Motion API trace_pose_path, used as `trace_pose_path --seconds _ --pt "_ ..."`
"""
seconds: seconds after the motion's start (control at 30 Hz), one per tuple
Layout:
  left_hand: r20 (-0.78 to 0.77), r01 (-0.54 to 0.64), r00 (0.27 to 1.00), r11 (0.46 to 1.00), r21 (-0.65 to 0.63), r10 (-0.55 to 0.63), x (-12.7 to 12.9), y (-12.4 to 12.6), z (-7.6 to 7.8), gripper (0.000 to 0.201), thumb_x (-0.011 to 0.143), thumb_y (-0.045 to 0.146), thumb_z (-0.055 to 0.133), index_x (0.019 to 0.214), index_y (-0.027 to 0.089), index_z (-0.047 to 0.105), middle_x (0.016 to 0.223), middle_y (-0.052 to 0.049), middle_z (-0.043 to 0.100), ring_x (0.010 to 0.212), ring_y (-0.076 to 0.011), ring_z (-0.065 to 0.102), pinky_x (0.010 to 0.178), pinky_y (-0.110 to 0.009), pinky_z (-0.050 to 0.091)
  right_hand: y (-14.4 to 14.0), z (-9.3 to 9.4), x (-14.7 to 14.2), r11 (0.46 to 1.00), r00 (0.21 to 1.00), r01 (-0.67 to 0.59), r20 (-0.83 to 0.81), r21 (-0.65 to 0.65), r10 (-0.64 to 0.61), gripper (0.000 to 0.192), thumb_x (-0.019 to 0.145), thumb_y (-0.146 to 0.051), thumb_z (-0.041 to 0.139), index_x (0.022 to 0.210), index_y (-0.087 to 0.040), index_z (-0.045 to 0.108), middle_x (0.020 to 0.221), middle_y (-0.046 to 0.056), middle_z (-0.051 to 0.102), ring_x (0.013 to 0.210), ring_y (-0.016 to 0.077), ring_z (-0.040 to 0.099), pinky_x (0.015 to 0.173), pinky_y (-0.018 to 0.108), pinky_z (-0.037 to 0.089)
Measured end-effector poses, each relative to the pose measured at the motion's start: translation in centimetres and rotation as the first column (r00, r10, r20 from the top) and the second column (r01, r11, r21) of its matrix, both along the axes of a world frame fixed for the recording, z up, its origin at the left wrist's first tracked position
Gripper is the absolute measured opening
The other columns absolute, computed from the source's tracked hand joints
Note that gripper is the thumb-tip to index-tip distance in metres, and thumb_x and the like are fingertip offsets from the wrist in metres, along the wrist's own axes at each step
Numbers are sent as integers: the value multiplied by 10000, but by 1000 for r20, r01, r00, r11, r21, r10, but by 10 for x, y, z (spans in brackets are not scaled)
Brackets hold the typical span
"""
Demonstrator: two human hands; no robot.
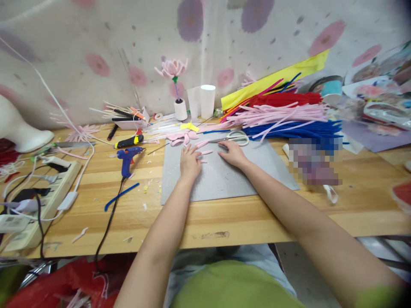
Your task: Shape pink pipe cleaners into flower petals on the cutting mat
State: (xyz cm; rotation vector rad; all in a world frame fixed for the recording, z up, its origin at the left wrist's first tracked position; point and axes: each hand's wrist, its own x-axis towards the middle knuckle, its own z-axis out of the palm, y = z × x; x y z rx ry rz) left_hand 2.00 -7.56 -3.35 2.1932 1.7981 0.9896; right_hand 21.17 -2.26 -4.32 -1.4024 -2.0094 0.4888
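Note:
My left hand (pixel 190 164) rests on the left part of a grey mat (pixel 221 182), fingers spread. It lies beside and partly over short pink pipe cleaner pieces (pixel 205 152). Just past its fingertips sits a small heap of bent pink pipe cleaner petals (pixel 183 137). My right hand (pixel 233 155) is on the mat farther right, thumb and fingers apart, with nothing visible between them. Scissors with pale handles (pixel 240 137) lie right behind that hand, blades toward the left. Whether the right fingertips touch them I cannot tell.
Left of the mat lie a blue glue gun (pixel 126 160), a yellow-black handled tool (pixel 129 141) and a blue pipe cleaner (pixel 122 196). A power strip (pixel 48 205) stands far left. Behind are a pink flower in a white holder (pixel 180 110) and pipe cleaner bundles (pixel 282 113).

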Motion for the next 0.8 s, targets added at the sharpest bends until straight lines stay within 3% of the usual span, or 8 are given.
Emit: trace_pose_path --seconds 0.1,0.23,0.37,0.47,0.6,0.67,0.8 --pt "5 -71 997 997 28 71 -2 -5 0 383 663 36 472 956 205 650 1238 -68 555 1286 -246 347 1079 -501 213 4 2 2 999 999 19 -50 -44 -22 313 702 -230 564 999 -161 636 1055 101 627 1007 232 543 916 405 399" --pt "-49 26 998 999 -38 -28 5 -10 -4 348 720 99 468 1011 211 625 1229 -76 561 1241 -241 406 1080 -499 207 -1 12 13 990 974 42 -214 -138 -71 236 733 -270 532 917 -180 650 971 74 653 857 182 593 785 347 469" --pt "-3 -148 989 988 -39 148 8 -12 -3 394 750 177 484 1137 159 553 1330 -154 448 1303 -288 306 1076 -542 158 -7 27 36 971 951 62 -283 -229 -127 280 771 -322 488 930 -154 645 688 47 646 580 141 567 608 297 463" --pt "77 -219 973 975 41 216 3 -12 3 437 752 163 472 1187 140 506 1378 -158 377 1333 -263 245 1091 -497 162 -2 39 61 966 941 218 -231 -139 -246 290 759 -321 513 958 -152 641 649 42 636 558 147 559 584 292 442" --pt "141 -233 964 971 50 224 -4 -12 5 418 730 98 446 1131 170 539 1312 -127 444 1280 -232 325 1089 -453 199 16 54 88 911 907 412 -91 -7 -411 271 762 -322 520 934 -161 653 739 72 664 665 193 595 651 338 448" --pt "153 -251 958 967 40 242 -5 -10 4 416 714 72 435 1100 167 558 1258 -123 485 1231 -226 378 1081 -433 224 23 59 90 923 924 383 4 44 -383 246 746 -321 542 888 -164 667 808 87 671 722 214 595 678 361 446" --pt "170 -291 945 955 50 279 -9 -8 -1 419 706 53 414 1080 155 573 1181 -124 527 1153 -221 430 1038 -396 296 33 65 79 978 964 173 183 119 -193 199 753 -262 536 849 -172 686 902 99 670 879 238 582 773 372 428"
